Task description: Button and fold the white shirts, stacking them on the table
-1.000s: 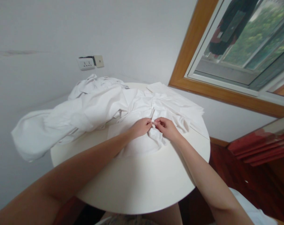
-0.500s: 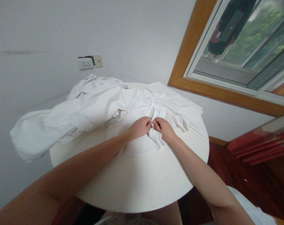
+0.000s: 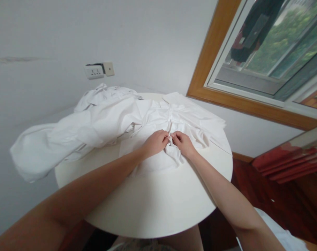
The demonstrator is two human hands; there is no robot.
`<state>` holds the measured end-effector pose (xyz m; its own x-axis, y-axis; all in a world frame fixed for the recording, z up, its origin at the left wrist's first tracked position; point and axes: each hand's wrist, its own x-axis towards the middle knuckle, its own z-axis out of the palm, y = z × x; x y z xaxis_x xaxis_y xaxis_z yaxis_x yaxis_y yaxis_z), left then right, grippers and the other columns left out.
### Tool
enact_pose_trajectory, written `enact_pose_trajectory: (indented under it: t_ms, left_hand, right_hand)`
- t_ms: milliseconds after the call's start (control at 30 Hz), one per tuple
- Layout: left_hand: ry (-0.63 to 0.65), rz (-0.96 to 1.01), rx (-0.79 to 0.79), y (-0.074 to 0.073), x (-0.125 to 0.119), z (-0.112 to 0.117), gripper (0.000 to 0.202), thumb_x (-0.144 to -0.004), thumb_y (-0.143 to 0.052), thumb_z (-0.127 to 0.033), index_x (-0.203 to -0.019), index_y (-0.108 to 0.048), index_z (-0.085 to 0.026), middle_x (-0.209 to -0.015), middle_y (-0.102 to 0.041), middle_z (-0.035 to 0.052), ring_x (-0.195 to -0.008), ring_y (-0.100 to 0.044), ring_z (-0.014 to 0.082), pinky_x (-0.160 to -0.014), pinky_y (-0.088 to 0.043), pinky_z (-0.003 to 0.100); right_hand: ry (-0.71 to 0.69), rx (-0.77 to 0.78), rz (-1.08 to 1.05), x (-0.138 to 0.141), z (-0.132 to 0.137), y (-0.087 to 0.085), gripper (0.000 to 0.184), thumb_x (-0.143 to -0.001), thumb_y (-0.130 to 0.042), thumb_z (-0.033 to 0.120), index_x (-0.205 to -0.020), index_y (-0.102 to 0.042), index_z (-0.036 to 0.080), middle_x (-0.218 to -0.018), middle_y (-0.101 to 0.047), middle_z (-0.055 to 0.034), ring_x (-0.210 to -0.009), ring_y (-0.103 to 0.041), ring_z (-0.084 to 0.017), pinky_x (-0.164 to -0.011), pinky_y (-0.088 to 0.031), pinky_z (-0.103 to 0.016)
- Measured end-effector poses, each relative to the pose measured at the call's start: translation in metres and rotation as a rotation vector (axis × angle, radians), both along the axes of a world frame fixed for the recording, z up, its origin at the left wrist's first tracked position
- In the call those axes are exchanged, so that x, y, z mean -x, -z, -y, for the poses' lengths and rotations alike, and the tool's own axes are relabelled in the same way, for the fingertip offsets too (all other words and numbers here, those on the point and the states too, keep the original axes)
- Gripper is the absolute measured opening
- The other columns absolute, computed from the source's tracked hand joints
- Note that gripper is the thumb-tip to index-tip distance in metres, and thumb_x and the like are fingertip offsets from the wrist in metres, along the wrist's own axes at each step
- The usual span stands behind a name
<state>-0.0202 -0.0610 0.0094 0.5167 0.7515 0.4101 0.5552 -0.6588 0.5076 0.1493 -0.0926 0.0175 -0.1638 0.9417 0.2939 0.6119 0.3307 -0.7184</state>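
Note:
A white shirt-like garment point(image 3: 158, 161) lies rumpled across the middle of the round white table point(image 3: 148, 209). My left hand point(image 3: 156, 142) pinches one edge of its front opening between thumb and fingers. Close beside it, nearly fingertip to fingertip, my right hand point(image 3: 183, 142) is closed on the facing edge. Any button between the fingertips is too small to make out. The seam runs away from my hands toward the back of the table.
Bunched white cloth point(image 3: 100, 122) spreads left and hangs past the table edge. A flat white layer point(image 3: 202, 115) lies at the back right. Behind stand the wall with a socket point(image 3: 95, 71) and a wood-framed window point(image 3: 200, 76). A red curtain point(image 3: 284, 160) hangs at right.
The fingers of my right hand have shifted slightly at the cloth edge, and the flap below them has sunk a little. Otherwise the hands stay in place.

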Motion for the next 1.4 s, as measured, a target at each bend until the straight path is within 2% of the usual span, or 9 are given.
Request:
enact_pose_trajectory:
  t_ms: [267,467,600,733,900,1000,1133,1300,1400]
  left_hand:
    - [0.007,0.141,0.162,-0.004,0.0,0.0,0.024,-0.087,-0.05,-0.038,-0.077,-0.061,-0.018,-0.072,-0.059,0.001,-0.069,-0.054,0.0148,-0.065,-0.042,0.026]
    - [-0.055,0.224,0.242,-0.005,0.004,-0.014,0.029,-0.084,-0.049,-0.041,-0.072,-0.06,-0.017,-0.067,-0.06,-0.0005,-0.066,-0.054,0.0143,-0.063,-0.04,0.025]
    - [-0.166,0.434,0.363,-0.001,0.004,-0.031,0.031,-0.081,-0.051,-0.046,-0.074,-0.061,-0.017,-0.068,-0.063,-0.0012,-0.068,-0.056,0.015,-0.064,-0.042,0.025]
    - [-0.182,0.57,0.379,0.005,0.002,-0.04,0.033,-0.078,-0.053,-0.049,-0.075,-0.061,-0.018,-0.07,-0.063,-0.0012,-0.071,-0.057,0.0157,-0.069,-0.042,0.026]
    - [-0.193,0.625,0.348,0.01,0.001,-0.044,0.031,-0.079,-0.052,-0.048,-0.072,-0.059,-0.018,-0.067,-0.06,-0.0017,-0.069,-0.056,0.0154,-0.069,-0.042,0.027]
    - [-0.211,0.607,0.317,0.01,0.001,-0.045,0.032,-0.083,-0.049,-0.047,-0.073,-0.059,-0.018,-0.069,-0.061,-0.0007,-0.071,-0.057,0.0161,-0.069,-0.043,0.027]
    - [-0.139,0.48,0.227,0.007,0.002,-0.041,0.036,-0.089,-0.041,-0.045,-0.079,-0.061,-0.018,-0.075,-0.064,0.0018,-0.076,-0.059,0.0177,-0.072,-0.045,0.028]
    - [0.046,0.139,-0.043,-0.001,0.001,-0.026,0.036,-0.095,-0.036,-0.038,-0.095,-0.067,-0.018,-0.095,-0.07,0.0062,-0.094,-0.061,0.0199,-0.09,-0.043,0.034]
    - [0.099,-0.055,-0.15,-0.01,0.005,-0.004,0.038,-0.096,-0.035,-0.035,-0.116,-0.062,-0.019,-0.115,-0.067,0.0087,-0.11,-0.057,0.0214,-0.099,-0.039,0.038]
  right_hand:
    - [0.083,-0.139,-0.004,0.002,-0.001,0.001,0.026,-0.091,-0.047,0.037,-0.08,-0.063,0.019,-0.077,-0.062,-0.0041,-0.072,-0.054,-0.017,-0.069,-0.04,-0.028]
    - [-0.036,-0.24,0.221,-0.007,0.001,-0.018,0.028,-0.094,-0.043,0.028,-0.092,-0.069,0.019,-0.092,-0.07,-0.0071,-0.091,-0.058,-0.019,-0.086,-0.039,-0.031]
    - [0.267,-0.297,0.469,-0.029,0.013,-0.051,0.029,-0.094,-0.041,0.031,-0.094,-0.068,0.02,-0.091,-0.07,-0.0065,-0.088,-0.059,-0.02,-0.079,-0.039,-0.03]
    - [0.664,-0.094,0.607,-0.056,0.037,-0.078,0.046,-0.091,-0.041,0.057,-0.083,-0.067,0.021,-0.081,-0.067,-0.0076,-0.077,-0.06,-0.021,-0.062,-0.035,-0.028]
    - [0.573,0.257,0.715,-0.081,0.046,-0.076,0.052,-0.083,-0.045,0.068,-0.078,-0.066,0.02,-0.081,-0.068,-0.0099,-0.076,-0.06,-0.023,-0.059,-0.034,-0.028]
    - [0.507,0.272,0.755,-0.088,0.036,-0.067,0.04,-0.083,-0.052,0.055,-0.074,-0.065,0.018,-0.079,-0.066,-0.01,-0.073,-0.058,-0.021,-0.057,-0.032,-0.028]
    - [0.505,0.089,0.601,-0.093,0.022,-0.061,0.029,-0.087,-0.047,0.038,-0.072,-0.062,0.018,-0.066,-0.06,-0.0043,-0.062,-0.051,-0.016,-0.056,-0.03,-0.026]
    - [0.576,-0.219,0.454,-0.099,0.016,-0.07,0.033,-0.086,-0.048,0.042,-0.069,-0.062,0.017,-0.072,-0.059,-0.007,-0.074,-0.051,-0.019,-0.066,-0.036,-0.027]
    - [0.617,-0.235,0.484,-0.103,0.017,-0.083,0.036,-0.088,-0.047,0.047,-0.072,-0.063,0.018,-0.075,-0.06,-0.0087,-0.075,-0.052,-0.02,-0.066,-0.036,-0.027]
